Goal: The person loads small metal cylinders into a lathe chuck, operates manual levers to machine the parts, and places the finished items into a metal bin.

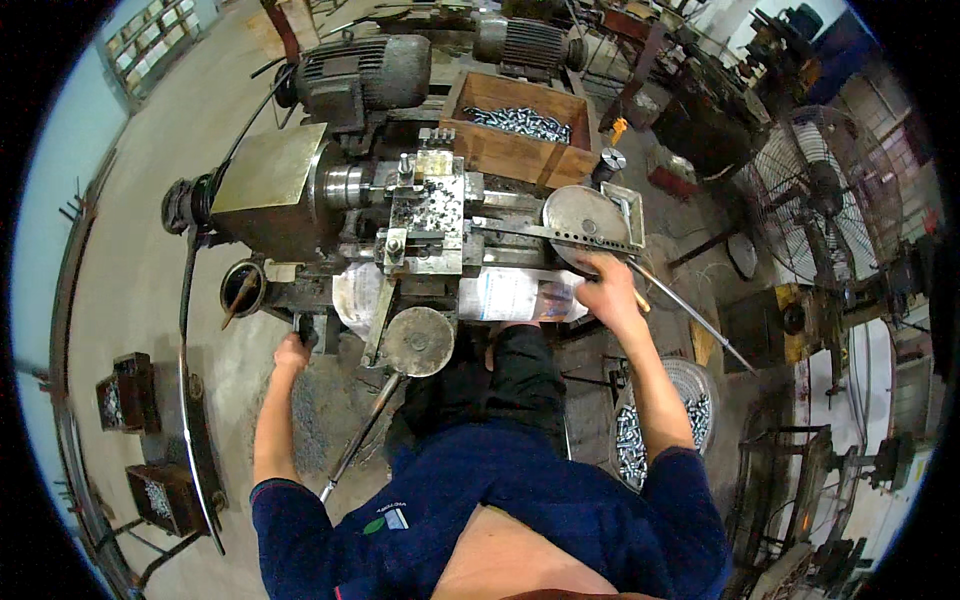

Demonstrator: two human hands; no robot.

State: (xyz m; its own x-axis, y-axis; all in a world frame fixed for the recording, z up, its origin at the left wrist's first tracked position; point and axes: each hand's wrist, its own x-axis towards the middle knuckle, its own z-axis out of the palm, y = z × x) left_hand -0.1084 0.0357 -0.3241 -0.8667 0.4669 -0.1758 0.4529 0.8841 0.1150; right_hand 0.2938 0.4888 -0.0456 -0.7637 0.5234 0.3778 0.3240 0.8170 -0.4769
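In front of me stands a small lathe-like machine with a metal slide block [432,215] covered in dark chips. My left hand [291,354] is closed on a dark handle [306,328] below the machine's left end. At the near edge of a round metal disc [585,222], my right hand [608,290] has its fingers curled together; what lies in them is hidden. A flat bar with a row of holes [545,232] crosses that disc. Another round plate [419,341] with a long rod [362,440] sits nearer my body.
Behind the slide is a wooden box [520,135] of small shiny metal parts. A basket [700,385] with similar parts stands by my right elbow. Electric motors [365,75] are at the back, a fan [822,185] at right, and dark bins [165,495] at left.
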